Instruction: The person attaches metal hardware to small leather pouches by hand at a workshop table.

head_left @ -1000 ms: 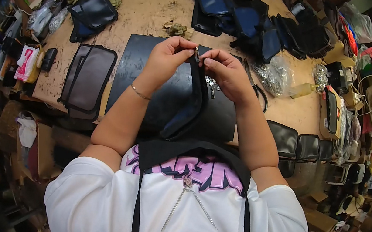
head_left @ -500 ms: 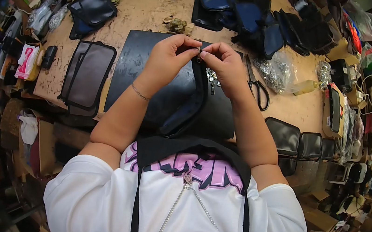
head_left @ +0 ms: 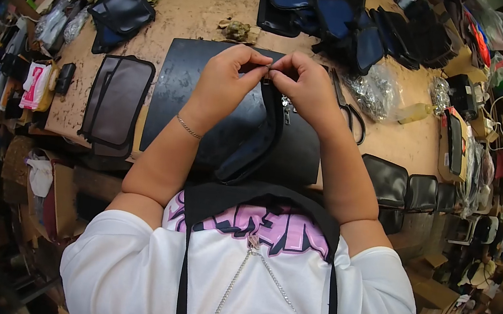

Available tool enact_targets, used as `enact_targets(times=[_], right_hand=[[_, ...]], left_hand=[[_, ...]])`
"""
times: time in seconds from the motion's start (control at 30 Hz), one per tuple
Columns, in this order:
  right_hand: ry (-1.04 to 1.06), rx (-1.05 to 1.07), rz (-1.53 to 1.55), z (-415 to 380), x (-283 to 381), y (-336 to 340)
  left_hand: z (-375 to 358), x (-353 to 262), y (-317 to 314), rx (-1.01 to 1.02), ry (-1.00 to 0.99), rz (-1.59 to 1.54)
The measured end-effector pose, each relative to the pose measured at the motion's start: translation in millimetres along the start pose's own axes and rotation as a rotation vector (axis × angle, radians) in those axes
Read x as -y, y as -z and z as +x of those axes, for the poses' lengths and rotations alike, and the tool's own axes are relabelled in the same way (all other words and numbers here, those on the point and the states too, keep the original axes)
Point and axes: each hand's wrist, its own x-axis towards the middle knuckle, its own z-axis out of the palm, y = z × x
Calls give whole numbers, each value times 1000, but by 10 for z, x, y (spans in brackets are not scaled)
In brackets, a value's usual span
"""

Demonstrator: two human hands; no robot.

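My left hand (head_left: 229,81) and my right hand (head_left: 301,90) meet fingertip to fingertip above a black board (head_left: 177,96). Both pinch the upper end of a dark zippered strip (head_left: 272,121), which hangs down in a curve over the board towards my apron. The small part right between the fingertips is too small to make out. Beside the strip, partly under my right hand, lie small silvery zipper pulls (head_left: 286,112) on the board.
Black scissors (head_left: 357,123) and a plastic bag of metal parts (head_left: 375,94) lie to the right. Grey panels (head_left: 120,101) are at the left, black pouches (head_left: 383,181) at the right front. Dark blue pieces (head_left: 333,21) are piled at the back.
Both hands stay pinched together at the strip's end, with my right fingers shifted slightly. The view has moved a little; the strip hangs almost as before.
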Motion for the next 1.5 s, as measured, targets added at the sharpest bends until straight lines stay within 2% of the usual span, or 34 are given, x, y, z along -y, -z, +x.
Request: enact_targets(times=[0.23, 0.33, 0.5, 0.63, 0.73, 1.0, 1.1, 1.4, 1.5], right_hand=[[33, -23, 30, -15, -34, 12], [42, -12, 47, -12, -50, 36], [54, -92, 245, -37, -172, -22], [82, -122, 257, -86, -237, -63], [68, -135, 314, -108, -263, -58], [55, -124, 265, -54, -248, -27], [21, -98, 365, -34, -232, -25], [108, -62, 214, -37, -161, -6], [119, 20, 115, 14, -221, 58]], left_hand=[[22, -32, 26, 40, -96, 186], [-4, -19, -17, -19, -110, 167], [17, 9, -50, 15, -64, 35], [3, -23, -74, 8, -37, 23], [-11, -101, -151, -69, 74, -178], [-4, 2, -148, -58, 48, -114], [-5, -5, -149, -80, 56, -130], [-14, -8, -138, -68, 8, -57], [-9, -44, -127, -57, -61, 19]])
